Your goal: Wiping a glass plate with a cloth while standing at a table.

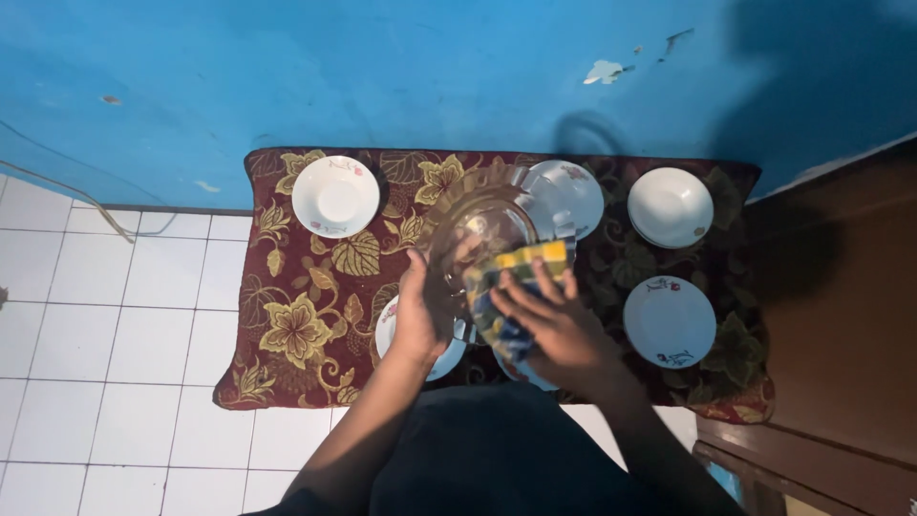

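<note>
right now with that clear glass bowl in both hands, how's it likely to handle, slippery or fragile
The glass bowl looks rigid and probably breakable. Its smooth clear surface may be slick, though the right hand presses a yellow and blue cloth on it, which likely adds grip. The left hand holds only the rim, so it could tip.

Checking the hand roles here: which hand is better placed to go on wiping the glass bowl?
Right: the right hand presses the cloth against the glass bowl, while the left hand grips its rim.

Blue wall (382,76), white tiled floor (115,315), brown wooden furniture (841,315).
</note>
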